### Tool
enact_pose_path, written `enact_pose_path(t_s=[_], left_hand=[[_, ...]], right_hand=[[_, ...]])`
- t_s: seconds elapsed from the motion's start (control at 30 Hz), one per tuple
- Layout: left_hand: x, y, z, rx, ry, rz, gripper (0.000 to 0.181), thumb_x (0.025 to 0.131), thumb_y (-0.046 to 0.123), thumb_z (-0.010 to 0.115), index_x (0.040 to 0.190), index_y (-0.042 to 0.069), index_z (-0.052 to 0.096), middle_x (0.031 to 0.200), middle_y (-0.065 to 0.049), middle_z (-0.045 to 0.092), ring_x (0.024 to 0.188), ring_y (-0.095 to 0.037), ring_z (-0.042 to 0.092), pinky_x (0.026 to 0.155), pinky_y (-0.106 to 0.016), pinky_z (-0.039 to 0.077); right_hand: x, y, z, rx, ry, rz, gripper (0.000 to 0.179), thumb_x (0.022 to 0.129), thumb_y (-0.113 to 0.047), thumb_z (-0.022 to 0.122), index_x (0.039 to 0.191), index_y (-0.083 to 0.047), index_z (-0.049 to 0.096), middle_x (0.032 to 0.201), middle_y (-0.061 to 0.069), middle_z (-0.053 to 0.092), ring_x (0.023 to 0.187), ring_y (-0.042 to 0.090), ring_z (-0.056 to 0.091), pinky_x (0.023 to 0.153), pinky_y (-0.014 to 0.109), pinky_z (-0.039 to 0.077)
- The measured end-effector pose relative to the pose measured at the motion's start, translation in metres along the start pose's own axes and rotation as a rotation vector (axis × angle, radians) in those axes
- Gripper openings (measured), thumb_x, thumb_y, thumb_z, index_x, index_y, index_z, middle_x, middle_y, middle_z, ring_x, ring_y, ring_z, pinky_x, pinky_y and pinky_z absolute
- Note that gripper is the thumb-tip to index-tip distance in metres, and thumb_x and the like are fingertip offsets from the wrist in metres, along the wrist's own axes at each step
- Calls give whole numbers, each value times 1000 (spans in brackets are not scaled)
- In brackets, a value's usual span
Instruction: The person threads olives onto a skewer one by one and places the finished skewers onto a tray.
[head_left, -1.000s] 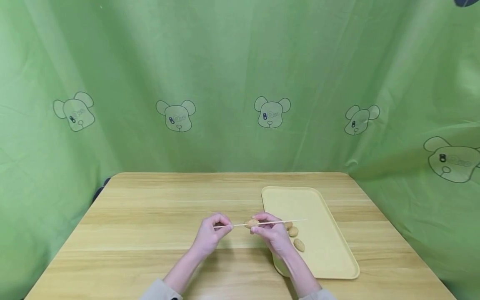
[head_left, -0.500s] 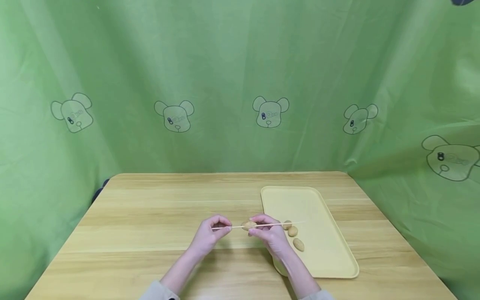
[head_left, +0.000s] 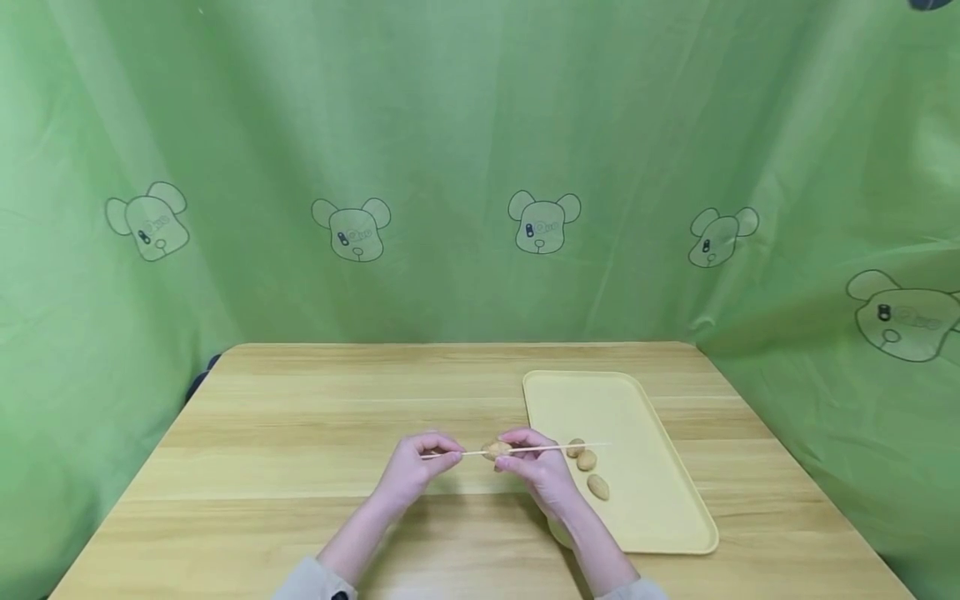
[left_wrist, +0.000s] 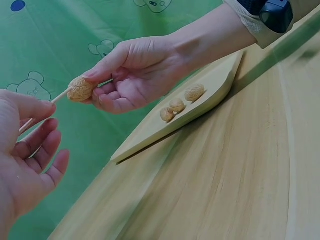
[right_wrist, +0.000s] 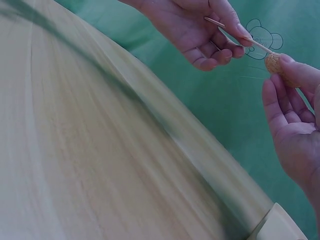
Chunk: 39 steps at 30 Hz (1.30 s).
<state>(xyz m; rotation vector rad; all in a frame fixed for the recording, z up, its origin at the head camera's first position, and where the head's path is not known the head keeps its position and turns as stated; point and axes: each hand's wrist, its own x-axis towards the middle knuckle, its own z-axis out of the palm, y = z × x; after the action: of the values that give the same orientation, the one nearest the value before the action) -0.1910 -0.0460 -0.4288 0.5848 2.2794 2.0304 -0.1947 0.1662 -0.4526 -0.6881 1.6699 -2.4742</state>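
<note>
Left hand (head_left: 407, 472) pinches stick (head_left: 474, 453) | right hand (head_left: 546, 475) pinches lump (left_wrist: 80, 90) threaded on stick | three lumps (head_left: 587, 460) on tray (head_left: 660, 500)

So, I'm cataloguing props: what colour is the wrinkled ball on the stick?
The ball is light golden-brown; the left wrist view shows it best.

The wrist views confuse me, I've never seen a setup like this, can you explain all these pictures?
There's no machine here, just a person's bare hands. The widest picture comes from a camera worn on the head; the other two come from cameras on the left and right wrists. The left hand pinches a thin stick. The right hand holds a brown, wrinkled lump, and the stick seems to run through it. Three similar lumps lie on a pale yellow tray on the wooden table.
</note>
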Motion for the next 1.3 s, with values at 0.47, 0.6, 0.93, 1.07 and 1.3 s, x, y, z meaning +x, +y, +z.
enact_pose_path(t_s=[0.47,0.6,0.93,1.07,1.3], left_hand=[[1,-6,1,-45,-50,17,14,85,6,64,93,-5,64,100,-14,61,94,-20,55,84,-29,48],[0,-5,2,-44,-50,11,13,85,6,64,92,-5,64,101,-14,61,95,-19,55,84,-29,48],[0,0,2,-36,-17,-8,14,85,6,63,92,-6,65,99,-15,62,92,-17,56,81,-27,48],[0,4,-1,-67,21,-17,12,84,1,63,90,-9,65,98,-19,61,89,-16,56,78,-24,48],[-2,5,-8,-64,50,-42,12,84,0,63,90,-10,65,99,-17,62,90,-16,56,78,-23,49]], right_hand=[[0,-3,-1,7,-8,-22,31,77,14,60,98,-8,64,91,3,67,81,12,63,73,24,53],[-2,-5,0,-6,3,-8,30,77,13,60,100,-6,63,92,4,66,82,13,63,75,25,53],[-4,-9,-3,-56,-9,42,31,80,10,60,109,-2,58,99,4,64,85,12,62,78,26,52],[-6,-10,-8,-105,-27,46,33,81,10,59,112,2,55,100,3,63,87,12,62,79,26,52],[-16,-24,-28,-273,54,25,44,80,7,62,114,26,40,100,13,62,86,13,62,78,27,53]])
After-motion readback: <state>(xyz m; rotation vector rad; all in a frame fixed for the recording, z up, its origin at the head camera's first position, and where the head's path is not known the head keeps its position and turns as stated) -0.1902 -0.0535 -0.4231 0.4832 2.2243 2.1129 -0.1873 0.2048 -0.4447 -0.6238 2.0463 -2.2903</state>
